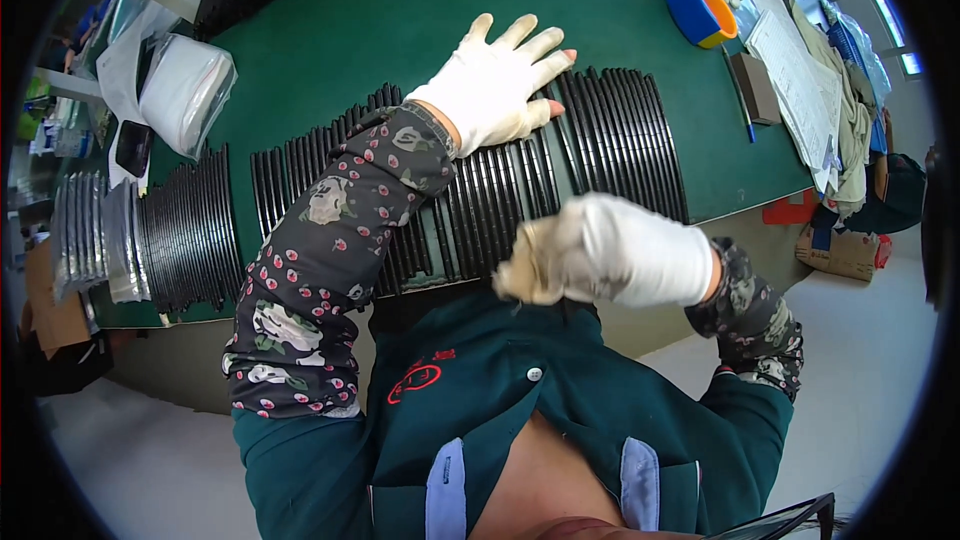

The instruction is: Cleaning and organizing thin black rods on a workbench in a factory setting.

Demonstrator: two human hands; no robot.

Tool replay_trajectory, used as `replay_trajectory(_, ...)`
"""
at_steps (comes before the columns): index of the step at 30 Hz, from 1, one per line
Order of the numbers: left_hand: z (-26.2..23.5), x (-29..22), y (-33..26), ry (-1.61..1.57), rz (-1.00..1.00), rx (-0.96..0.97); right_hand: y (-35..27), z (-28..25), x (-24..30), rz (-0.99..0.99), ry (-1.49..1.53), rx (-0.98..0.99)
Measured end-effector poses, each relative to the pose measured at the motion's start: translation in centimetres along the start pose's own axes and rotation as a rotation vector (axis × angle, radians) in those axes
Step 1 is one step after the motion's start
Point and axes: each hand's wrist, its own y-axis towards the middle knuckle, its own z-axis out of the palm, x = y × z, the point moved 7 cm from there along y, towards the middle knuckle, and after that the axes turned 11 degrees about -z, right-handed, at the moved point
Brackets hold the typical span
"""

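Currently: left hand point(497, 83), fingers spread flat on black strips point(520, 190); right hand point(620, 250) nearer, blurred, fingers curled, grip unclear.

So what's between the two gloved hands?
In the head view, the black strips laid side by side fill the stretch between the left hand and the right hand.

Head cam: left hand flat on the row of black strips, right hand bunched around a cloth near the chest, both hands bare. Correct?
Not quite. The hands are not bare: both wear white gloves, as the head view shows. The rest holds: the left hand lies flat on the row of black strips, and the right hand is bunched around a cloth near the chest.
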Motion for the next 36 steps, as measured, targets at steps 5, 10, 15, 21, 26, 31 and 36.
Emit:
replay_trajectory(5, -0.3, 0.0, -0.3, 0.117, 0.048, -0.025, 1.2, -4.4, -0.9, -0.201, -0.519, -0.336)
replay_trajectory(10, -0.2, -0.1, 0.1, 0.090, 0.018, 0.032, 1.6, -3.7, -2.4, -0.160, -0.504, -0.192)
replay_trajectory(15, -2.1, 0.1, -0.6, -0.097, 0.004, 0.018, -4.1, -10.2, 1.5, 0.126, -0.206, -0.816)
replay_trajectory(21, -7.6, -4.8, -5.0, -0.325, 0.137, -0.015, -12.7, -9.2, 1.3, 0.374, -0.018, -1.205)
replay_trajectory(26, -7.1, -13.5, -12.2, -0.367, 0.755, 0.184, -15.5, -8.0, 0.6, 0.335, 0.062, -1.357)
replay_trajectory(31, -5.5, -13.7, -12.9, -0.446, 0.854, 0.192, -15.1, -7.8, 0.5, 0.298, 0.082, -1.367)
replay_trajectory(36, -5.0, -12.2, -11.1, -0.635, 0.598, 0.179, -14.9, -7.5, 0.0, 0.296, 0.114, -1.323)
